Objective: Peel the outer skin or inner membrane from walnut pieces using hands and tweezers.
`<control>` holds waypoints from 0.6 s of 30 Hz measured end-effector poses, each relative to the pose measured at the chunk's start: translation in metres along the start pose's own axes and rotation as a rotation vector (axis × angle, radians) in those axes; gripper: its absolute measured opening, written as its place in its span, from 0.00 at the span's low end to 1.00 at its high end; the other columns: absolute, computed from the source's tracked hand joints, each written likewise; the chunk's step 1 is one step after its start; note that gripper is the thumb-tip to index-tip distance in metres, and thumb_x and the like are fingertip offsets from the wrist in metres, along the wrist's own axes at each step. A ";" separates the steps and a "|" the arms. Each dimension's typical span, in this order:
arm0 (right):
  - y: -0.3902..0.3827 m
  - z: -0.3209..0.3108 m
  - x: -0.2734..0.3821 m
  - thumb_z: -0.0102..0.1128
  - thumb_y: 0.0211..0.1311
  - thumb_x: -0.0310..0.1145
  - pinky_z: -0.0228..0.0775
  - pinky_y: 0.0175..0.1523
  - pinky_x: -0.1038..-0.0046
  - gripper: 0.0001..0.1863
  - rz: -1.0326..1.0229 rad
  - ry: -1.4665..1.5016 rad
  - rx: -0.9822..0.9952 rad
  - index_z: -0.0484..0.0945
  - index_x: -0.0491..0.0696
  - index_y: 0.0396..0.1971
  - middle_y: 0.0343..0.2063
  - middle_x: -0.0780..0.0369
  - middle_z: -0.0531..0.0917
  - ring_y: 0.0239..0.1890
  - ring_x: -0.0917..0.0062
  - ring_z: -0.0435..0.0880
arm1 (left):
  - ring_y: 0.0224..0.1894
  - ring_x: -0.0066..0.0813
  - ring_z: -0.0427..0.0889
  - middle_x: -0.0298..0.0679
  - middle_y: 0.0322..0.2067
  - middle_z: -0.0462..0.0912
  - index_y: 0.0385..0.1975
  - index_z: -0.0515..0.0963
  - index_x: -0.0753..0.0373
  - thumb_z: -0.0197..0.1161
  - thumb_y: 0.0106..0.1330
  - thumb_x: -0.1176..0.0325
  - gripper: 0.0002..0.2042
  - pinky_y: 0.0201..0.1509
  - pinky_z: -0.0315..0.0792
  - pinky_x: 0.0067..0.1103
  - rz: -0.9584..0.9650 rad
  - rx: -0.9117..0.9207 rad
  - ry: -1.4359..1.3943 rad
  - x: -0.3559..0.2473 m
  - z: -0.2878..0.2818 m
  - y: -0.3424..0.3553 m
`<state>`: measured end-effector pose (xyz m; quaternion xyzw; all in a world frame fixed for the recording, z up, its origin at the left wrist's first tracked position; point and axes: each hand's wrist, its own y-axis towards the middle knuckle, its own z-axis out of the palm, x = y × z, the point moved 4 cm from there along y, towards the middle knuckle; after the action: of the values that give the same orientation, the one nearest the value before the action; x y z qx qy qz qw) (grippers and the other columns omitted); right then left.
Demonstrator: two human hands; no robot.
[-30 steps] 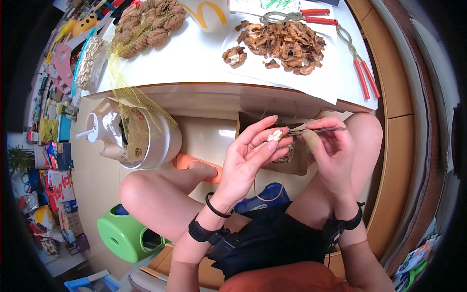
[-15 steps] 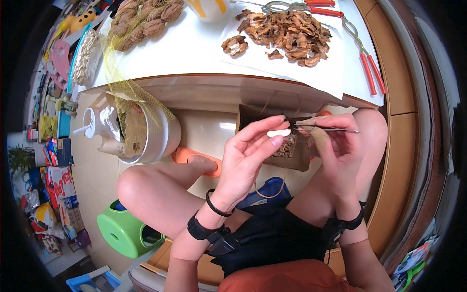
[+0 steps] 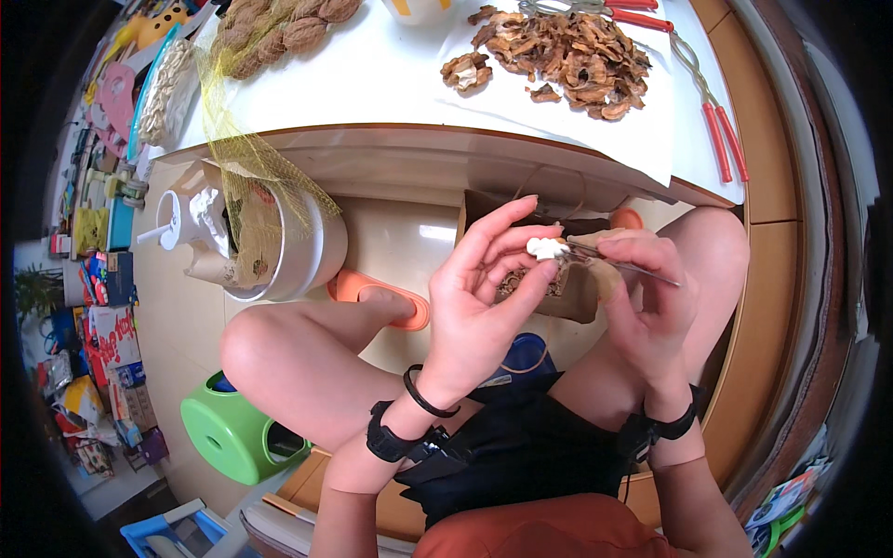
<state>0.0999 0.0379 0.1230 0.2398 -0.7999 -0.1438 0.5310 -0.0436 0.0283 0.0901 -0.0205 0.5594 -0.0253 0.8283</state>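
My left hand [image 3: 479, 293] pinches a small white peeled walnut kernel [image 3: 544, 248] between thumb and fingers, the other fingers loosely spread. From the right, my right hand [image 3: 656, 307] grips thin metal tweezers [image 3: 646, 272], whose tips meet the kernel's right side. Tan covers wrap the right thumb and a finger. Below both hands, a brown paper bag [image 3: 579, 305] with crumbly bits inside stands on the floor, partly hidden by my hands.
Across the white table [image 3: 381, 98] lie brown walnut pieces [image 3: 595, 70], red-handled nutcrackers [image 3: 716, 139] and netted walnuts [image 3: 279, 33]. A white bin [image 3: 321, 246] stands left, a green stool [image 3: 223, 432] lower left. My knees flank the bag.
The white kernel has turned in my left fingers, showing a lumpier side. The tweezers now slant more downward to the right. The view has shifted slightly.
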 end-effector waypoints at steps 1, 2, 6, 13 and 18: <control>0.000 0.000 0.001 0.52 0.40 0.13 0.71 0.39 0.75 0.15 -0.019 -0.025 0.003 0.70 0.40 0.32 0.29 0.56 0.77 0.34 0.68 0.78 | 0.41 0.22 0.73 0.47 0.41 0.73 0.51 0.59 0.71 0.53 0.52 0.87 0.24 0.46 0.68 0.15 0.018 0.013 0.005 -0.001 0.001 0.000; 0.001 -0.001 0.003 0.51 0.39 0.12 0.71 0.38 0.75 0.15 -0.038 -0.049 0.007 0.70 0.40 0.32 0.29 0.56 0.77 0.33 0.67 0.78 | 0.41 0.22 0.73 0.47 0.41 0.73 0.52 0.59 0.71 0.53 0.52 0.87 0.25 0.46 0.68 0.15 0.037 0.026 0.011 -0.002 0.002 0.000; 0.002 -0.001 0.005 0.51 0.38 0.12 0.71 0.38 0.75 0.15 -0.053 -0.047 -0.008 0.70 0.40 0.32 0.28 0.56 0.77 0.32 0.67 0.78 | 0.42 0.22 0.73 0.47 0.42 0.73 0.52 0.59 0.71 0.53 0.52 0.87 0.25 0.46 0.68 0.16 0.037 0.047 -0.007 -0.002 0.002 0.001; 0.003 0.000 0.005 0.49 0.39 0.12 0.70 0.37 0.75 0.14 -0.044 -0.079 0.006 0.70 0.40 0.31 0.28 0.56 0.77 0.31 0.68 0.78 | 0.41 0.21 0.73 0.45 0.41 0.74 0.51 0.60 0.70 0.54 0.52 0.86 0.24 0.45 0.68 0.15 -0.041 0.065 -0.109 0.004 0.000 0.003; -0.004 0.004 -0.002 0.50 0.42 0.12 0.70 0.37 0.77 0.12 0.087 0.026 -0.049 0.70 0.40 0.30 0.28 0.57 0.77 0.31 0.70 0.78 | 0.42 0.20 0.73 0.43 0.41 0.74 0.50 0.62 0.69 0.54 0.53 0.84 0.22 0.46 0.68 0.15 -0.114 0.066 -0.164 0.006 -0.001 0.004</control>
<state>0.0978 0.0358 0.1174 0.1935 -0.7988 -0.1369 0.5529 -0.0425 0.0320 0.0842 -0.0268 0.4865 -0.0891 0.8687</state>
